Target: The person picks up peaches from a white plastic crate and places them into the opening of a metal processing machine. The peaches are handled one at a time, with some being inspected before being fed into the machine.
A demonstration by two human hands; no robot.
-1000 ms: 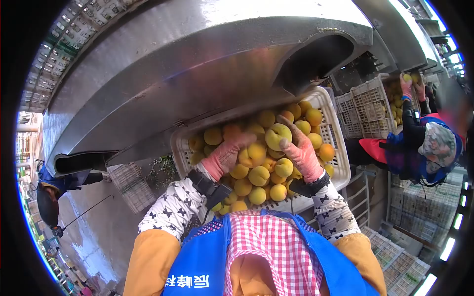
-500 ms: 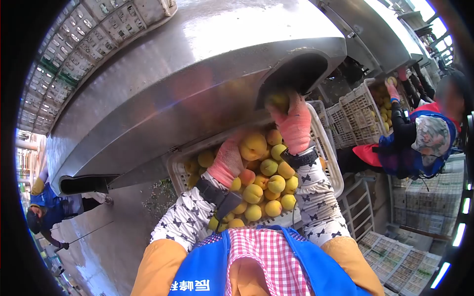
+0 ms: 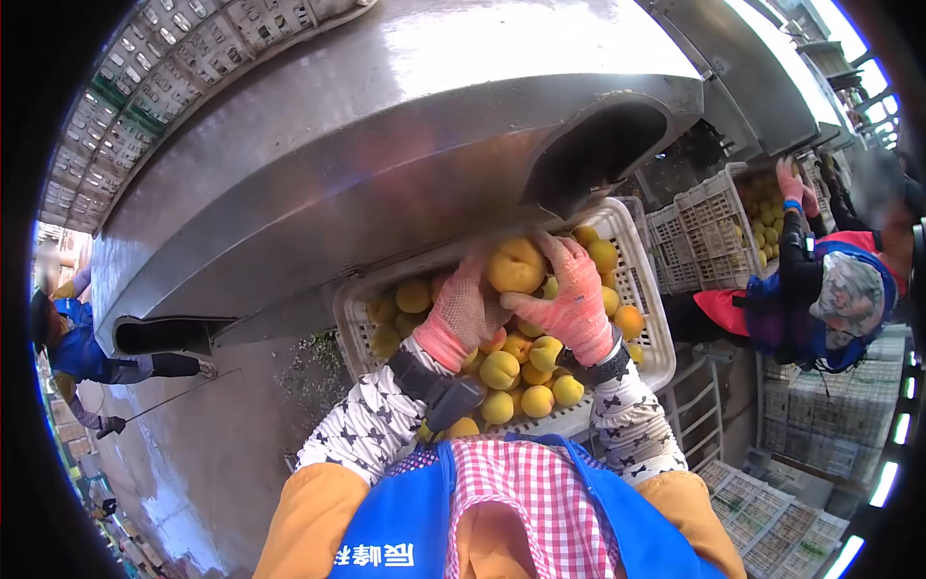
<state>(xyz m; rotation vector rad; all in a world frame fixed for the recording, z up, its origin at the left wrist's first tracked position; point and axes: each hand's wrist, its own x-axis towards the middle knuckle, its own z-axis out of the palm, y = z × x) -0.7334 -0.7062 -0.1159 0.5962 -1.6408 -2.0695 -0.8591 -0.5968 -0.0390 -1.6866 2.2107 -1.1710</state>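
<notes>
Both of my hands wear pink gloves and are over a white crate point(image 3: 656, 323) filled with yellow-orange peaches point(image 3: 500, 371). One large peach point(image 3: 515, 265) is between them, above the others. My left hand point(image 3: 461, 311) is closed against its left side, with some fingers hidden behind the fruit. Curled around the right side of the same peach is my right hand point(image 3: 569, 297), its thumb below the fruit.
A metal machine point(image 3: 318, 183) with a dark chute opening point(image 3: 593, 154) stands beyond the crate. On the right, a co-worker point(image 3: 830, 289) reaches into another peach crate point(image 3: 699, 236). Another person point(image 3: 82, 338) holds a thin rod at the left. Stacked crates point(image 3: 164, 87) are at the upper left.
My right hand has come down from the chute opening to the large peach in my left hand. The fruit it held there is no longer distinguishable. The co-worker's hands have shifted over their crate.
</notes>
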